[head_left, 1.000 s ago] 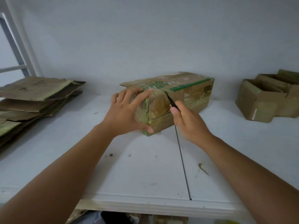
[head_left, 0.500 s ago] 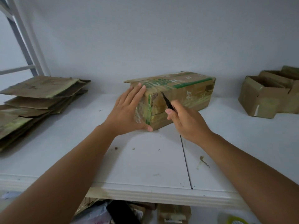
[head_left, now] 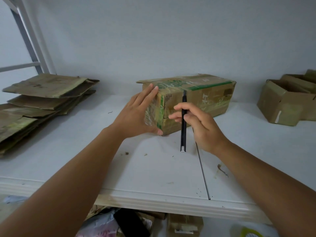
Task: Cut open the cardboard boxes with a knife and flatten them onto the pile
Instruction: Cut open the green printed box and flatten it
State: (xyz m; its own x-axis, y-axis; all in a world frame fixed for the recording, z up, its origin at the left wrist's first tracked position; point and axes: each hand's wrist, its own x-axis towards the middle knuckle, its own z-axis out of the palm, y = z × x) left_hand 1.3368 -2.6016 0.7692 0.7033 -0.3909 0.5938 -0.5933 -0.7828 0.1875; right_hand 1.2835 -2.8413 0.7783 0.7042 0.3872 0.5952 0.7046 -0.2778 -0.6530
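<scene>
- My right hand [head_left: 200, 124] has drawn the knife [head_left: 183, 120] back off the cardboard box [head_left: 201, 98]; it now stands upright, pinched in curled fingers.
- Left hand [head_left: 136, 115] stays flat, fingers straight, against the box's near end.
- Box sits mid-worktop [head_left: 153, 168]; flattened pile [head_left: 39, 101] lies far left.

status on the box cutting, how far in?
Done: a pile of flattened cardboard lies at the left. In hand: the left hand steadies the taped box, whole and closed, while the right hand holds the knife. Left: this box, plus opened boxes at the right.
</scene>
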